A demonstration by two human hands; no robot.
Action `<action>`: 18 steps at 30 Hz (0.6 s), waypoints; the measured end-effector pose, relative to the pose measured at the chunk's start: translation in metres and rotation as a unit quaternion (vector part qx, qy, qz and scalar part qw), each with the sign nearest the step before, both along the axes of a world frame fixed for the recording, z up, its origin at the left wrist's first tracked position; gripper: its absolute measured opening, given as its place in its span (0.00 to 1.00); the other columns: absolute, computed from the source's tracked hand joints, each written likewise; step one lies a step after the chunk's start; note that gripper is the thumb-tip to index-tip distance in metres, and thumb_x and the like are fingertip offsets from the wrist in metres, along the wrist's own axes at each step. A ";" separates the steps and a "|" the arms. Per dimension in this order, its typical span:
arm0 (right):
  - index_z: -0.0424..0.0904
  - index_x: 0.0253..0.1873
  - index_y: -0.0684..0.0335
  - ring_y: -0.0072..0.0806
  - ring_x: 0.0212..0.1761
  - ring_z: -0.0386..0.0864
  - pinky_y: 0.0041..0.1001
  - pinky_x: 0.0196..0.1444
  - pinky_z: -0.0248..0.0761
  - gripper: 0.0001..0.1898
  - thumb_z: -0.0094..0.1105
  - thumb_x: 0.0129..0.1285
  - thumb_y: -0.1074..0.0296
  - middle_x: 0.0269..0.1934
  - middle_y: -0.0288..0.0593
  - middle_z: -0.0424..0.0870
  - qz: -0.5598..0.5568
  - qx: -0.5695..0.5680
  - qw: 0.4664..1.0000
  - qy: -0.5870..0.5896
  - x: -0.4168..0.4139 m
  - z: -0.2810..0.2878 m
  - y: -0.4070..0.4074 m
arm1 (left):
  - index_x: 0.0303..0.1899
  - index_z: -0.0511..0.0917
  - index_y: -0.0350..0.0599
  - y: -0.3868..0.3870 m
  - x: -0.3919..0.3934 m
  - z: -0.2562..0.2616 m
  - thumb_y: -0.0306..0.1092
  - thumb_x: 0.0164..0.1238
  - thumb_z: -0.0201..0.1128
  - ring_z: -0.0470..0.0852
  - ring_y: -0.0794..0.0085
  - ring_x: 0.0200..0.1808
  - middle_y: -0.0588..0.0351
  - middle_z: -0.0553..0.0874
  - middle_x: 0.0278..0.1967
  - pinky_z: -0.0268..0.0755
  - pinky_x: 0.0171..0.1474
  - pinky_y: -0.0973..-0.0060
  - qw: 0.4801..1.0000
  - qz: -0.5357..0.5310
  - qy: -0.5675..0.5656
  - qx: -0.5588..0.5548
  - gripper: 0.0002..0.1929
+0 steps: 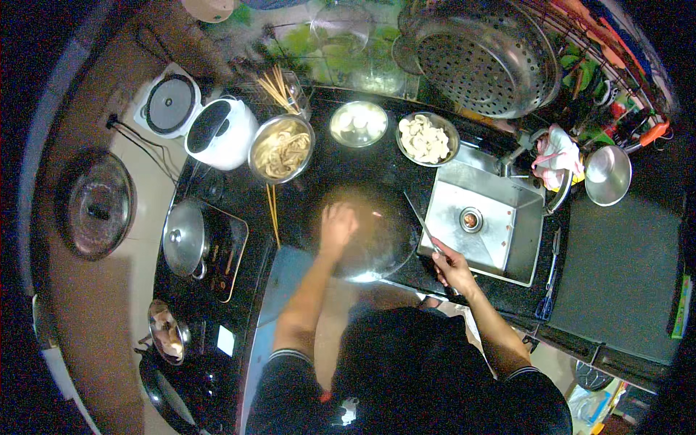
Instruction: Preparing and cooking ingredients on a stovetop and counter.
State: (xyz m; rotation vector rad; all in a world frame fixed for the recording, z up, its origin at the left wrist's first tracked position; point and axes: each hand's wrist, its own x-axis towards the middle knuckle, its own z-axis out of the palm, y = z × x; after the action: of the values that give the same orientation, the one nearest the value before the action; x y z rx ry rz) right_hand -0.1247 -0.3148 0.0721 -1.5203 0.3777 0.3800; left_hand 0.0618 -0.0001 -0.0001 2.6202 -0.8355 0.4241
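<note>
My right hand (452,270) is closed around the handle of a knife (418,215), whose blade points up and to the left beside the sink. My left hand (338,223) rests at the left part of a large round board or pan (375,244) on the dark counter; glare and blur hide its kind, and whether the fingers hold anything cannot be told. Beyond it stand a metal bowl of pale round pieces (359,124), a bowl of sliced white food (427,138) and a bowl of brownish strips (281,148). A pair of chopsticks (273,216) lies left of my left hand.
A steel sink (524,228) adjoins the knife on the right. At left are a lidded pot (185,238) on a cooktop, a white appliance (223,134) and a bowl of food pieces (166,333). A large perforated steamer (484,65) stands at the back; an empty metal bowl (608,175) sits at right.
</note>
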 end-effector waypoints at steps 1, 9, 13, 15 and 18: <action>0.67 0.78 0.49 0.15 0.19 0.65 0.21 0.18 0.63 0.26 0.57 0.79 0.60 0.26 0.29 0.69 0.003 0.003 1.000 -0.001 0.002 0.000 0.003 | 0.48 0.82 0.47 0.012 0.004 -0.002 0.34 0.64 0.67 0.79 0.56 0.62 0.53 0.83 0.57 0.68 0.67 0.47 0.999 0.023 0.000 -0.035 0.12; 0.69 0.78 0.46 0.15 0.18 0.65 0.21 0.18 0.62 0.26 0.60 0.77 0.61 0.26 0.28 0.70 0.001 -0.014 1.000 -0.016 0.017 0.000 0.009 | 0.54 0.83 0.49 -0.045 -0.008 0.019 0.46 0.68 0.65 0.75 0.51 0.68 0.53 0.84 0.60 0.52 0.78 0.43 0.992 -0.057 -0.079 0.077 0.18; 0.69 0.78 0.44 0.15 0.18 0.65 0.21 0.18 0.62 0.27 0.60 0.77 0.61 0.27 0.28 0.72 0.009 -0.014 1.000 -0.018 0.018 0.003 0.013 | 0.49 0.83 0.47 -0.049 -0.009 0.005 0.42 0.67 0.64 0.77 0.52 0.67 0.52 0.84 0.59 0.51 0.78 0.42 0.978 -0.069 -0.079 0.180 0.15; 0.70 0.77 0.44 0.13 0.17 0.63 0.20 0.18 0.60 0.26 0.60 0.77 0.62 0.28 0.27 0.71 0.006 -0.020 1.000 -0.012 0.016 0.005 0.014 | 0.46 0.83 0.45 -0.025 -0.005 0.004 0.38 0.67 0.60 0.78 0.52 0.65 0.51 0.85 0.57 0.51 0.78 0.41 0.982 -0.031 -0.051 0.181 0.11; 0.70 0.76 0.46 0.29 0.21 0.79 0.32 0.25 0.73 0.27 0.62 0.75 0.60 0.30 0.39 0.84 0.006 -0.166 0.968 -0.188 0.022 -0.044 0.005 | 0.48 0.82 0.43 -0.005 -0.001 0.019 0.38 0.70 0.59 0.76 0.52 0.66 0.50 0.84 0.58 0.53 0.78 0.42 0.978 0.013 -0.009 0.206 0.12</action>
State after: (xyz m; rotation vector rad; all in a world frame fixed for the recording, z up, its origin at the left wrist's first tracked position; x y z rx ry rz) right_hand -0.1025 -0.3098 0.0277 -1.8788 0.1336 0.0301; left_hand 0.0611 -0.0054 0.0189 3.0113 -0.9869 0.3058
